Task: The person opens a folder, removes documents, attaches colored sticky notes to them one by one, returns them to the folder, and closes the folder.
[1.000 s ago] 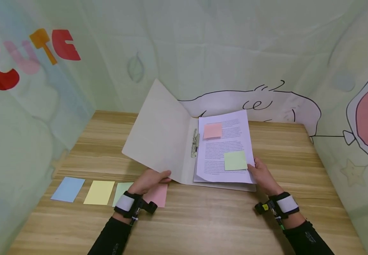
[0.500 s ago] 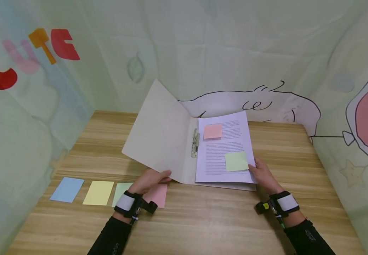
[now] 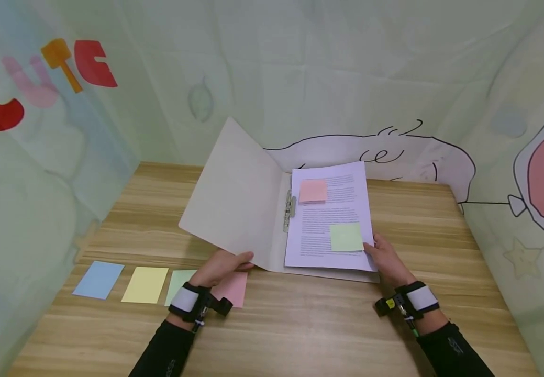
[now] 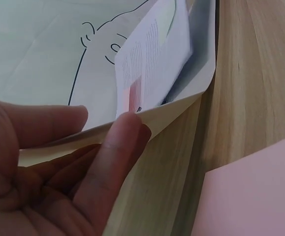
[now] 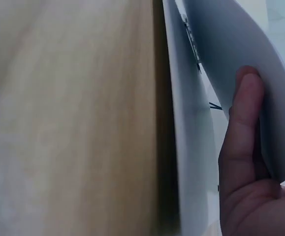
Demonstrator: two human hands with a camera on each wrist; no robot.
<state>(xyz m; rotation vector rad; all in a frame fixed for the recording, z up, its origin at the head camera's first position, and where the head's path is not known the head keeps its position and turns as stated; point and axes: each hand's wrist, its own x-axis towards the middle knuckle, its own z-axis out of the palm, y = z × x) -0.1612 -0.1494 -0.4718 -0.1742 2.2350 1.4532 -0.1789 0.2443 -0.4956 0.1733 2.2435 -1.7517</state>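
Note:
An open file folder [image 3: 234,193] stands on the table, its left cover tilted up. My left hand [image 3: 220,268] pinches the lower edge of that cover between thumb and fingers, as the left wrist view shows. Printed sheets [image 3: 316,251] lie over the folder's right side, beside a metal clip [image 3: 288,211]. A pink sticky note [image 3: 313,191] and a green sticky note [image 3: 346,237] are on the top page. With my right hand [image 3: 387,259] I hold the sheets at their lower right edge; its fingers [image 5: 245,105] are behind the raised paper in the right wrist view.
Blue [image 3: 98,279], yellow [image 3: 145,285], green [image 3: 177,285] and pink [image 3: 235,289] paper squares lie in a row at front left; my left hand partly covers the last two. A printed cloth backdrop [image 3: 272,84] surrounds the wooden table [image 3: 300,330].
The sheets have shifted slightly left over the folder, nearer the metal clip, with my right hand moving along. My left hand and the raised cover stay in place.

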